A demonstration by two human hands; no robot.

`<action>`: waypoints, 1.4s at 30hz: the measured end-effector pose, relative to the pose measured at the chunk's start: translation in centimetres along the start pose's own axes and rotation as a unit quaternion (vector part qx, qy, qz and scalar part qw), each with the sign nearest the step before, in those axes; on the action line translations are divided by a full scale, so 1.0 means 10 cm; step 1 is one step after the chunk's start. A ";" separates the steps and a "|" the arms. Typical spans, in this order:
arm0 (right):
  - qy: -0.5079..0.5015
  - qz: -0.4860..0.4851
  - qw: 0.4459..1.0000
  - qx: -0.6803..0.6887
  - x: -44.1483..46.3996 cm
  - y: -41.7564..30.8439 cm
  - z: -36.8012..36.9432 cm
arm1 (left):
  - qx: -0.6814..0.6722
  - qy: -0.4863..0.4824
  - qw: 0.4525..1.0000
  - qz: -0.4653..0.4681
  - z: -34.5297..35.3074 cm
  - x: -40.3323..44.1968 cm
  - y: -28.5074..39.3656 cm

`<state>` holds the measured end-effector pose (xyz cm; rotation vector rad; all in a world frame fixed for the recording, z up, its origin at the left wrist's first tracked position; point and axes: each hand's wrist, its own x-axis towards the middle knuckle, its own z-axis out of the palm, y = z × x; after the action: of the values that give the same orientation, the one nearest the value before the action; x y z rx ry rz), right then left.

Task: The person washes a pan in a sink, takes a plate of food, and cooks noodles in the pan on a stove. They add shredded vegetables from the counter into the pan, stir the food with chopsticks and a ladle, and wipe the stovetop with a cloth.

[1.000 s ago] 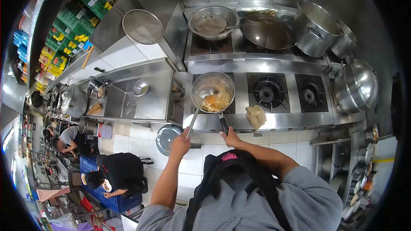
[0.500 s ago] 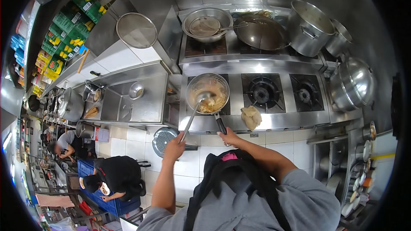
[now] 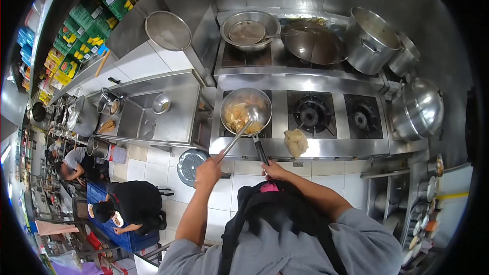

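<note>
A frying pan (image 3: 250,93) sits over the left front burner, with pale, noodle-like food (image 3: 235,115) inside it. My right hand (image 3: 275,170) is closed around the end of its black handle. My left hand (image 3: 208,171) grips the long handle of a metal ladle (image 3: 235,139). The ladle's bowl rests in the food at the right side of the pan. A crumpled beige cloth (image 3: 296,142) lies on the stove's front edge, right of the pan handle.
Two front burners (image 3: 310,115) are to the right. Behind stand a metal bowl (image 3: 232,24), a dark wok (image 3: 311,43) and tall pots (image 3: 371,46). A sink (image 3: 138,117) is at left. One co-worker (image 3: 135,206) bends over a blue container; others are farther left.
The ladle's bowl has moved from the pan's middle to its right side, and the food has shifted leftward. My left hand moved slightly left. My right hand still holds the handle.
</note>
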<state>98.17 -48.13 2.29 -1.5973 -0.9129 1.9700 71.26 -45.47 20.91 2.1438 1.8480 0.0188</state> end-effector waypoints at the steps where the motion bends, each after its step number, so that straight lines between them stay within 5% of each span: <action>1: -0.002 -0.002 1.000 -0.002 -0.02 -0.03 0.00 | 0.025 -0.001 1.000 -0.012 -0.08 -0.06 -0.08; 5: -0.018 -0.048 0.997 -0.054 -0.03 -0.01 -0.01 | -0.133 0.072 0.988 -0.003 0.41 -0.12 -0.37; 8: -0.028 -0.054 0.996 -0.061 -0.01 0.00 0.02 | -0.279 0.013 0.955 -0.103 0.92 -0.01 -0.15; 12: -0.030 -0.027 0.999 -0.023 -0.02 -0.05 0.01 | -0.424 -0.118 0.875 -0.201 0.30 -0.15 0.20; 14: -0.021 -0.015 1.000 0.001 -0.02 -0.02 0.03 | -0.307 0.031 0.944 -0.114 0.41 -0.21 0.19; 15: -0.024 -0.013 1.000 0.001 -0.03 0.00 0.05 | -0.191 0.178 0.965 -0.006 1.15 -0.04 -0.23; 16: -0.022 -0.038 0.999 -0.029 -0.02 0.02 0.05 | -0.191 0.179 0.965 -0.007 1.13 -0.06 -0.15; 17: -0.019 -0.064 0.996 -0.060 0.01 0.02 0.02 | -0.413 0.050 0.899 -0.136 1.03 -0.07 0.05; 18: -0.018 -0.065 0.996 -0.061 0.06 0.05 0.00 | -0.599 -0.084 0.755 -0.252 0.93 -0.09 0.27; 19: -0.024 -0.059 0.995 -0.081 0.10 0.08 -0.01 | -0.685 -0.097 0.666 -0.278 0.86 -0.11 0.41; 20: -0.031 -0.054 0.993 -0.100 0.15 0.10 -0.01 | -0.685 -0.096 0.667 -0.276 0.88 -0.07 0.36; 22: -0.025 -0.059 0.993 -0.096 0.06 0.00 0.01 | -0.861 -0.238 0.351 -0.282 0.87 0.04 0.22; 23: -0.018 -0.060 0.994 -0.092 0.00 -0.04 0.02 | -0.869 -0.235 0.344 -0.266 0.81 0.04 0.21; 24: -0.016 -0.059 0.994 -0.090 0.01 -0.01 0.02 | -0.868 -0.238 0.344 -0.267 0.58 -0.01 0.35; 26: -0.020 -0.067 0.992 -0.104 0.09 0.09 0.00 | -0.727 -0.156 0.612 -0.269 0.23 -0.10 0.59; 27: -0.019 -0.065 0.993 -0.101 0.11 0.12 -0.01 | -0.664 -0.159 0.700 -0.207 0.19 -0.14 0.57; 28: -0.025 -0.065 0.993 -0.093 0.14 0.14 -0.01 | -0.663 -0.161 0.701 -0.209 0.16 -0.18 0.57; 30: -0.032 -0.063 0.994 -0.084 0.18 0.18 -0.01 | -0.541 -0.160 0.811 -0.154 0.09 -0.29 0.58; 34: -0.018 -0.070 0.992 -0.106 0.22 0.22 -0.03 | -0.373 -0.147 0.910 -0.101 0.52 -0.46 0.25; 36: -0.014 -0.066 0.991 -0.113 0.20 0.19 -0.03 | -0.122 0.017 0.991 0.053 0.75 -0.37 -0.09; 42: -0.004 -0.065 0.994 -0.089 0.15 0.18 -0.04 | -0.212 0.012 0.977 0.030 0.38 -0.24 -0.05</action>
<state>98.35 -48.17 -0.07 -1.5820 -1.1938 1.8515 71.17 -48.55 17.63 1.9017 1.6128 0.4158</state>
